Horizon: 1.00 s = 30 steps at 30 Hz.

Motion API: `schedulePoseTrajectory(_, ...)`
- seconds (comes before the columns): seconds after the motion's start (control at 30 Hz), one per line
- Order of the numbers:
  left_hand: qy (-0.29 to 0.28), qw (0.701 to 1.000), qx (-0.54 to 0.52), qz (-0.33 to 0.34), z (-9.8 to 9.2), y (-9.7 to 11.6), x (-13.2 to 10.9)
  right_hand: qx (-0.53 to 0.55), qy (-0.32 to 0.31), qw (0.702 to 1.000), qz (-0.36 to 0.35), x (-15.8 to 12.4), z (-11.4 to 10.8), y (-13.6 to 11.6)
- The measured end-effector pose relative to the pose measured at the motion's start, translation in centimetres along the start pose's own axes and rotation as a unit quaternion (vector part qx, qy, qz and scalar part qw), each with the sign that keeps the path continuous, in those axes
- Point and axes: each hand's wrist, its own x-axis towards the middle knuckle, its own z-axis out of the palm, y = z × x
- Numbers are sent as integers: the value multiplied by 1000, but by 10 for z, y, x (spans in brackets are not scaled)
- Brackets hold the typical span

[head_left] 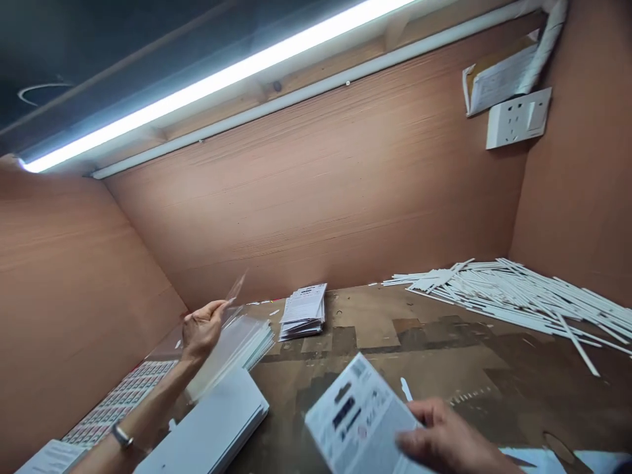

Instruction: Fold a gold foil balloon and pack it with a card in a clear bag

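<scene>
grip of the right hand [444,434] closed on a printed card [363,421], thumb laid across the near face and fingers at the right edge and behind; the card is held tilted over the brown worktop [370,368], its slotted end pointing up and to the left, its lower part cut off by the frame edge; whether it is one card or several cannot be told; left hand [201,329] raised, fingers curled, thumb and fingertips pinched on a clear film [237,288] that stands up from the grip at a slant; how far the film extends below the fingers is unclear; beneath and just beside this hand lies a stack of clear sheets [222,355], fanned at its right edge; nearer the viewer, right of the left forearm, is a stack of white cards [212,421]; left of the forearm, rows of small printed labels [121,398]; a stack of printed cards [303,309] sits near the back panel [326,184], well apart from both hands; a heap of white strips [508,296] lies at far right.
</scene>
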Motion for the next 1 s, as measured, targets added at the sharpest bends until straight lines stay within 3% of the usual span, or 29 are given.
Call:
schedulePoseTrajectory(0.07, -33, 993, -40, 102, -5, 28, -45, 102, 4, 995, -21, 0, -8, -4)
schedulePoseTrajectory(0.17, -70, 945, 38, 318, 20, 52, -137, 176, 80, 980, -48, 0, -22, -8)
schedulePoseTrajectory(0.23, 9, 880, 65, 470, 52, 64, -196, 194, 113, 973, -46, 0, -29, -9)
schedulePoseTrajectory(0.3, 111, 819, 59, 560, 88, 79, -244, 197, 123, 972, -14, 1, -34, -8)
schedulePoseTrajectory(0.33, 180, 823, 41, 537, 104, 88, -263, 192, 121, 974, 6, 1, -36, -8)
schedulePoseTrajectory(0.37, 274, 855, -22, 440, 117, 98, -279, 183, 119, 976, 24, 1, -37, -7)
schedulePoseTrajectory(0.4, 325, 860, -79, 385, 126, 107, -290, 172, 117, 977, 37, 1, -39, -6)
schedulePoseTrajectory(0.47, 356, 851, -144, 359, 131, 119, -304, 135, 121, 983, 42, 0, -42, -5)
schedulePoseTrajectory(0.5, 340, 852, -164, 362, 127, 121, -307, 115, 123, 985, 40, 0, -44, -4)
schedulePoseTrajectory(0.57, 256, 880, -192, 351, 107, 115, -301, 81, 122, 989, 32, -3, -47, -6)
schedulePoseTrajectory(0.63, 115, 925, -224, 284, 78, 103, -283, 63, 104, 992, 19, -8, -48, -12)
schedulePoseTrajectory(0.7, -42, 945, -287, 151, 50, 92, -258, 47, 83, 995, 7, -12, -48, -21)
schedulePoseTrajectory(0.73, -141, 934, -322, 72, 39, 88, -246, 35, 72, 997, 2, -14, -47, -27)
schedulePoseTrajectory(0.77, -225, 902, -367, -9, 31, 86, -235, 19, 60, 998, -3, -16, -46, -33)
schedulePoseTrajectory(0.8, -306, 853, -417, -72, 26, 85, -227, 2, 48, 999, -8, -17, -44, -39)
schedulePoseTrajectory(0.87, -438, 733, -491, -170, 26, 85, -218, -30, 25, 999, -22, -19, -40, -51)
schedulePoseTrajectory(0.93, -515, 639, -527, -220, 34, 87, -219, -59, 11, 998, -30, -18, -37, -63)
schedulePoseTrajectory(1.0, -543, 593, -545, -237, 43, 88, -226, -93, 20, 995, -25, -16, -33, -72)
